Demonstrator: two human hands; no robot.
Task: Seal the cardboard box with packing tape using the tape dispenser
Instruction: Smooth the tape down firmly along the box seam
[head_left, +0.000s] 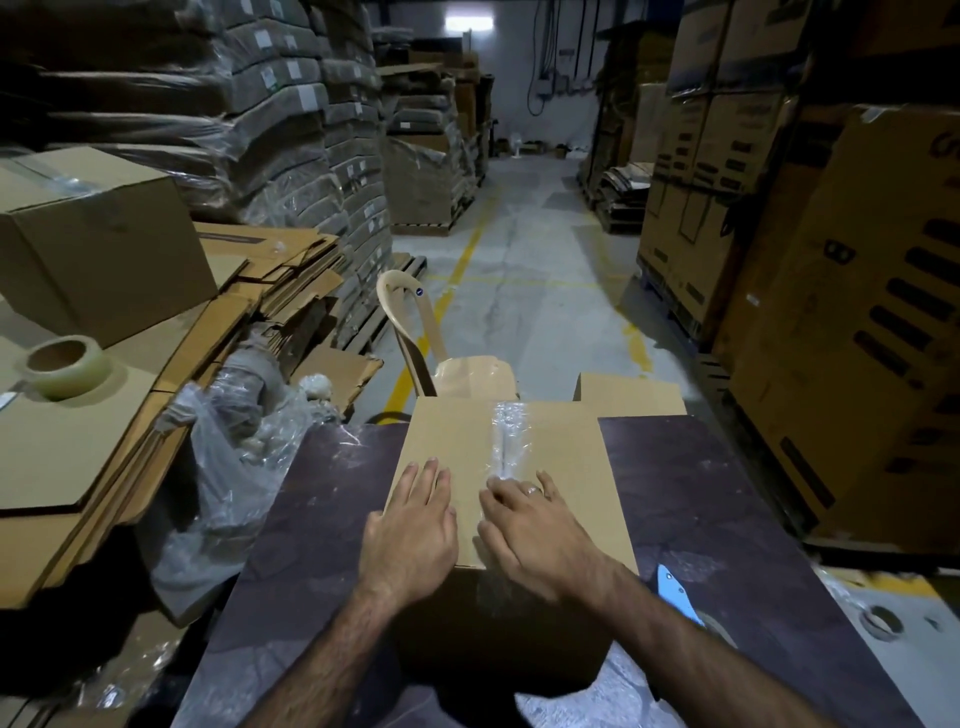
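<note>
Two hands (410, 525) (537, 530), seemingly flat, on box (447, 431)

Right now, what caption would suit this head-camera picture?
Left hand and right hand press flat on a taped cardboard box atop a dark table.

Bare forearms (332, 654); a ring (532, 490) on the right grip (540, 535).

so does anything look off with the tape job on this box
Yes: the tape strip along the top seam of the cardboard box looks crinkled and bubbled toward the far edge, not smooth.
</note>
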